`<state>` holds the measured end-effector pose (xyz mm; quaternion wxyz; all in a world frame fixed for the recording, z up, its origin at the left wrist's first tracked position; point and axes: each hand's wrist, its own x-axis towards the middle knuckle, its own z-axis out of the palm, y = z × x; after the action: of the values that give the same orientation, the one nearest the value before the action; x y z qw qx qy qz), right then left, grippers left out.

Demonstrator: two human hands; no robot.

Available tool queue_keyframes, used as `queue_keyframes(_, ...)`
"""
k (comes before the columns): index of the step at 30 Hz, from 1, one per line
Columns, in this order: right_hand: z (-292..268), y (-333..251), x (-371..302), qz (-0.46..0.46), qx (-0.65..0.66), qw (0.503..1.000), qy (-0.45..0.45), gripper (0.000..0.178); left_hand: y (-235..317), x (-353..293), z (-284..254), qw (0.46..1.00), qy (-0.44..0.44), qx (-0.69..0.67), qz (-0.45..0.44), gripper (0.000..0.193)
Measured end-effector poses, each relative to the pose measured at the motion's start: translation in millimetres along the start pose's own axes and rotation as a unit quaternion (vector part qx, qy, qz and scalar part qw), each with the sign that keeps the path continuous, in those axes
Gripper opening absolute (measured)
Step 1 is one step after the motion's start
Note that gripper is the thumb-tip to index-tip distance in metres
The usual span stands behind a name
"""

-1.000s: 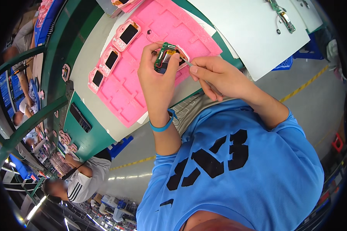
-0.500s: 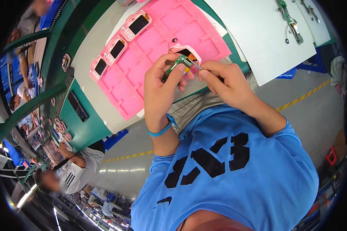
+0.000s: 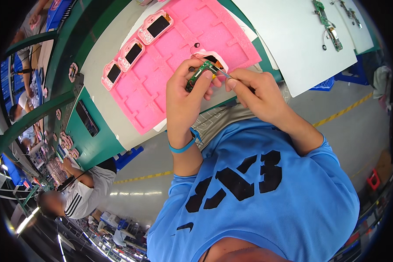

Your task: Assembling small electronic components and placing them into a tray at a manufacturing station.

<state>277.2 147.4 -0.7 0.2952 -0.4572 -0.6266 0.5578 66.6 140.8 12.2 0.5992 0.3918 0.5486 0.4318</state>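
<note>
My left hand (image 3: pixel 184 89) is closed around a small green circuit board (image 3: pixel 208 66), pinching it between thumb and fingers. In my right hand (image 3: pixel 258 91) is a thin grey metal tool (image 3: pixel 224 74), its tip at the board's right end. Just beyond the board lies a pink device shell (image 3: pixel 223 63) with a dark screen, partly covered by my fingers. A thin wire leads to a small round black part (image 3: pixel 197 45) on the pink foam tray (image 3: pixel 179 54).
Three pink handheld devices with dark screens, one of them a pink device (image 3: pixel 156 27), line the tray's left side. Finished-looking green boards (image 3: pixel 325 24) with wires lie on a white sheet (image 3: pixel 288 52) at right. A black phone-like slab (image 3: pixel 87 118) rests on the green bench. Another person (image 3: pixel 81 192) sits at left.
My left hand and the board have shifted slightly right. The tool tip stays at the board's right end. The person at left has moved slightly.
</note>
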Motion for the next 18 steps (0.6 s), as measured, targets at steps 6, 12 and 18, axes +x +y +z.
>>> queue_keyframes(6, 1.9, 0.5, -0.9, -0.012, -0.026, 0.999, 0.024, 0.018, -1.0, -1.7, 0.9, 1.000, 0.007, -0.008, 0.006, 0.025)
queue_keyframes(12, 0.4, 1.4, -2.6, -0.037, -0.073, 0.996, 0.022, 0.017, -1.1, -2.4, 2.2, 1.000, 0.013, -0.008, 0.008, 0.024)
queue_keyframes(18, -0.7, 4.3, -3.3, -0.033, -0.039, 0.999, -0.004, 0.016, -2.3, -3.3, 2.8, 1.000, 0.006, 0.001, 0.016, 0.023)
